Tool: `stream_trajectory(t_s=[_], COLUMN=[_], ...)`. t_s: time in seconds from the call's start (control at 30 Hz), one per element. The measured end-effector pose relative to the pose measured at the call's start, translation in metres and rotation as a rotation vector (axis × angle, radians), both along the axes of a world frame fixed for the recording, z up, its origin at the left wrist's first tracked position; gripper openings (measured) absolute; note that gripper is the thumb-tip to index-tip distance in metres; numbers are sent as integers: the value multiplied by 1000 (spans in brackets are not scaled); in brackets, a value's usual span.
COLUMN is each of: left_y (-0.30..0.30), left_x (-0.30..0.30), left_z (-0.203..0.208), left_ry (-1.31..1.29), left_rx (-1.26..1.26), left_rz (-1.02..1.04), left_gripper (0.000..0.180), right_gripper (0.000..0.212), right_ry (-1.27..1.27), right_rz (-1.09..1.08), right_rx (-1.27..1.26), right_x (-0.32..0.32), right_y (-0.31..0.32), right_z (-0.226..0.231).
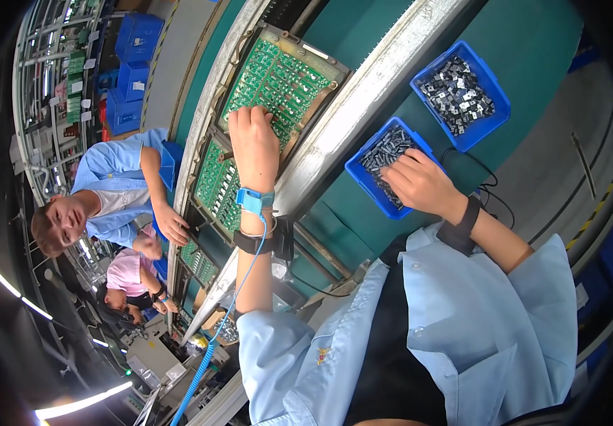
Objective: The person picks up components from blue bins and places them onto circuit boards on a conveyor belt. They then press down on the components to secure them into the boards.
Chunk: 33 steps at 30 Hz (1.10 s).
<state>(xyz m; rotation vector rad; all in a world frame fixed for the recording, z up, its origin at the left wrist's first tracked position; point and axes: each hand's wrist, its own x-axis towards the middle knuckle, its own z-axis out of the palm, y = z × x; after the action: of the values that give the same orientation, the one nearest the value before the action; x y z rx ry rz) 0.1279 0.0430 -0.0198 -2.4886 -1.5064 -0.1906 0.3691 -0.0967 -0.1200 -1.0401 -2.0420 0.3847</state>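
Observation:
My left hand [254, 145] is over a green circuit board [278, 89] set in a frame on the conveyor line. Its fingers are curled and pressed together at the board's near part; whatever they hold is hidden. A blue wrist strap [255, 201] with a coiled cord circles that wrist. My right hand [423, 186] reaches into a blue bin [360, 180] of small grey cylindrical components [391, 145]. The fingers there are bent together among the parts, their tips partly hidden, so any piece between them cannot be made out.
A second blue bin [498, 117] with small black and white parts stands beyond the first. A metal rail [349, 99] runs between bins and boards. More framed boards [218, 181] follow along the line. Two other people [118, 181] work across it. Black cables [489, 186] lie by the bins.

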Motion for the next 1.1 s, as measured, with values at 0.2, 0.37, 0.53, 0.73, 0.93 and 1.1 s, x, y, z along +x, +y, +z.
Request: stream_trajectory(t_s=[0.2,0.37,0.53,0.73,0.93,1.1], left_y=[-3,-12,-19,-37,-56,-106], left_x=[0,0,-2,4,-39,-53], left_z=[2,7,11,26,61,57], left_ry=[-60,-132,-143,87,213,73], left_rx=[-1,-36,-29,-74,-22,-33], left_rz=[7,10,-9,-39,59,126], left_gripper=[6,6,6,26,51,48], right_gripper=[10,9,8,9,8,7], right_ry=[2,2,10,-34,-47,-112], right_rz=[0,1,7,18,54,60], right_rx=[11,3,9,-24,47,20], right_x=[-1,-2,-1,3,-24,-41], right_y=[-1,-4,-4,-9,1,-49], right_z=[0,1,3,6,52,77])
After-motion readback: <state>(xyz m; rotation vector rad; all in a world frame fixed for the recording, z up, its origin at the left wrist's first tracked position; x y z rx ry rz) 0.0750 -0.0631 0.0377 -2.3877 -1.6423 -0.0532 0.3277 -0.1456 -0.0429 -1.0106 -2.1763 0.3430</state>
